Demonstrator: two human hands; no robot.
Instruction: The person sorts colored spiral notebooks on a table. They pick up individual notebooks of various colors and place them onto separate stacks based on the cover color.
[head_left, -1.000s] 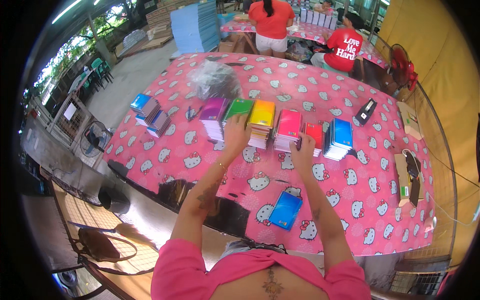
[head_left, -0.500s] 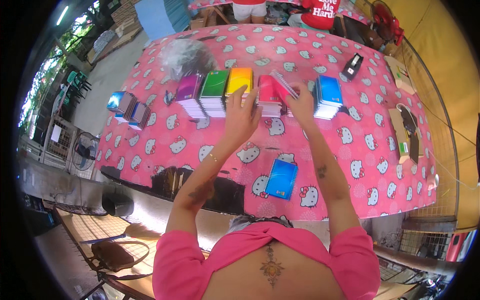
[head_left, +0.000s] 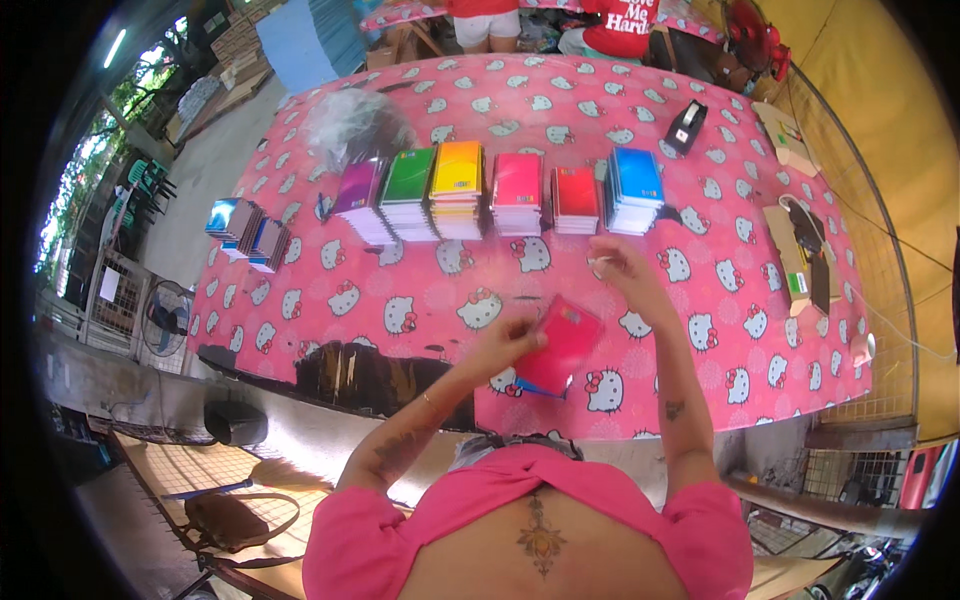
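This looks like an open-sided packing or sorting workspace rather than a home. A long table under a pink cartoon-cat print cloth point(head_left: 700, 330) carries a row of notebook stacks in purple, green, yellow, pink, red and blue point(head_left: 495, 190) along its far edge, with a black tape dispenser point(head_left: 686, 126) near the far right corner. Beyond the far edge stand stacked cardboard sheets point(head_left: 235, 40); a floor fan point(head_left: 165, 318) and green plastic chairs point(head_left: 140, 185) sit off the left side.
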